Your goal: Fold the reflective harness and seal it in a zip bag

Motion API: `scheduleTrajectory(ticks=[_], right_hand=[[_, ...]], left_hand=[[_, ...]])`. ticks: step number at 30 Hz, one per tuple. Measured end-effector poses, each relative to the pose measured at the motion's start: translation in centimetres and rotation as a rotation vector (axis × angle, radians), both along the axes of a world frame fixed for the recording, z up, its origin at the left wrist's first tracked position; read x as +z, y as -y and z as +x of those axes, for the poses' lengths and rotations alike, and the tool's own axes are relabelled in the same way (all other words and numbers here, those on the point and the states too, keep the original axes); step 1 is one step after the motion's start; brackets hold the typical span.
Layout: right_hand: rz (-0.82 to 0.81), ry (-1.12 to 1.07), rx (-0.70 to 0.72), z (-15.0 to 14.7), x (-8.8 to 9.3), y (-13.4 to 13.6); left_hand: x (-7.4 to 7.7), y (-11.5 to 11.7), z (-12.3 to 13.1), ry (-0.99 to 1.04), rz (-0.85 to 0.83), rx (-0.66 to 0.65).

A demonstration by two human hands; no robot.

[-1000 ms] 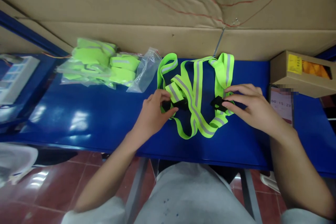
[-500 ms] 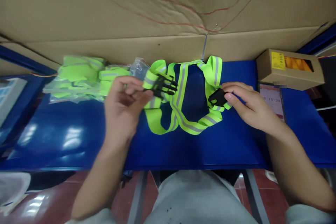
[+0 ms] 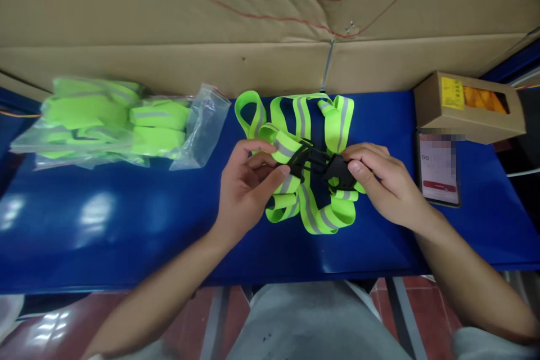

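A neon yellow-green reflective strap harness (image 3: 311,211) with a grey stripe lies loosely looped on the blue table. My left hand (image 3: 248,191) pinches the pronged half of a black side-release buckle (image 3: 300,160) between thumb and fingers, with strap beside it. The socket half of the buckle (image 3: 340,172) is in my right hand (image 3: 382,177), gripped at its right end. The prongs meet the mouth of the socket; a stretch of them still shows between the halves. Both halves are held a little above the strap loops.
Clear plastic bags with folded neon straps (image 3: 88,115) lie at the left, an empty-looking clear bag (image 3: 202,124) beside them. On the right are a phone (image 3: 439,171) and a cardboard box (image 3: 434,107) with orange contents. A cardboard wall (image 3: 169,67) stands behind the blue table (image 3: 160,230).
My left hand has moved right with the pronged half, bringing it to the socket half. My right hand has shifted slightly left and down. The view has shifted a little.
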State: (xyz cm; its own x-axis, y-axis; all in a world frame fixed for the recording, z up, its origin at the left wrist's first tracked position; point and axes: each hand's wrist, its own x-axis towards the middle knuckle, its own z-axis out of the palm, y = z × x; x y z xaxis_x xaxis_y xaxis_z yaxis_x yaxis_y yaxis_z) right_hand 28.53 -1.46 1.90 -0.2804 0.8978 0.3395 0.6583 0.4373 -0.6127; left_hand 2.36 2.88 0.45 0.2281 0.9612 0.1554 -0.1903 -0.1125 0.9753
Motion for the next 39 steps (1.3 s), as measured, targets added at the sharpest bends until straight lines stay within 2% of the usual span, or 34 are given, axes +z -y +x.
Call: scheduleTrajectory(ticks=[5,8,16,21,25,27,28,31,33,36,39], right_hand=[[-0.006,0.019,0.015,-0.3,0.1,0.0],[0.007,0.029,0.014,-0.5,0.1,0.0],[-0.03,0.005,0.052,-1.2,-0.3,0.0],[-0.056,-0.014,0.012,-1.5,-0.4,0.1],[-0.082,-0.034,0.018,-1.5,0.1,0.3],[-0.056,-0.04,0.033,-1.3,0.4,0.4],[-0.026,-0.033,0.036,-1.3,0.6,0.4],[0.093,0.021,0.058,-1.5,0.8,0.7],[0.163,0.056,0.108,-1.7,0.8,0.9],[0.216,0.041,0.198,-1.9,0.9,1.4],[0.12,-0.053,0.354,-1.5,1.2,1.6]], left_hand=[[0.2,0.4,-0.3,-0.132,0.039,0.009],[0.2,1.0,-0.3,-0.225,0.007,0.024],[0.0,2.4,0.1,-0.305,-0.043,0.0],[-0.3,1.8,0.2,-0.283,-0.011,-0.035],[-0.5,0.9,-0.2,-0.249,0.05,-0.119],[-0.1,0.9,-0.7,-0.377,0.147,-0.137],[0.3,1.0,-0.9,-0.475,0.241,-0.106],[2.0,1.9,-1.4,-0.755,0.618,0.113],[3.1,2.7,-1.3,-0.897,0.808,0.171],[4.1,3.7,-0.6,-1.064,0.94,0.01],[4.2,4.6,-0.3,-1.109,0.949,-0.179]])
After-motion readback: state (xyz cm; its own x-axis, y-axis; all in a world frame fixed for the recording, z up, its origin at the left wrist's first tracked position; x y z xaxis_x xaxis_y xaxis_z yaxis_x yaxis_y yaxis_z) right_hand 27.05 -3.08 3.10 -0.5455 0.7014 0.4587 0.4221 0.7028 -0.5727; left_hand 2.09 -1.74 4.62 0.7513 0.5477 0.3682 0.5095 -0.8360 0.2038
